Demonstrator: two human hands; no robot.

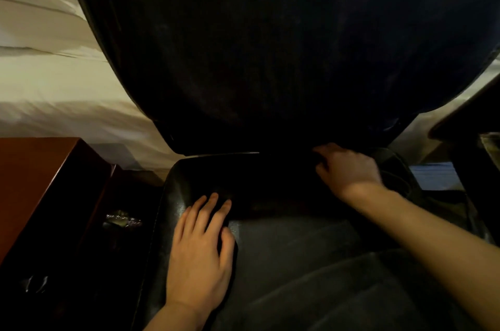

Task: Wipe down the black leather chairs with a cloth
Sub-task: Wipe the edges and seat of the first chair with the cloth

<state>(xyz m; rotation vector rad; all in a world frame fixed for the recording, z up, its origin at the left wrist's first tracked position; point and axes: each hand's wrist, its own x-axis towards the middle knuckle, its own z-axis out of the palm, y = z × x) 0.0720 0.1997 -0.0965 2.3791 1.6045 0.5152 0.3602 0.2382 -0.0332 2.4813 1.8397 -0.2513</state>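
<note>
A black leather chair fills the view, its tall backrest (270, 46) above and its seat (297, 249) below. My left hand (200, 247) lies flat on the seat's left side with the fingers straight and spread, holding nothing. My right hand (346, 168) is at the back right of the seat, where the seat meets the backrest. Its fingers are curled down into the crease, gripping a dark cloth (395, 168) that shows as grey folds just right of the wrist. Most of the cloth is hidden under the hand and lost in the dim light.
White bedding (54, 73) lies behind the chair on the left. A reddish-brown wooden cabinet (35, 182) stands close to the seat's left edge, with a small shiny object (123, 219) in the dark gap. Dark furniture (470, 128) crowds the right side.
</note>
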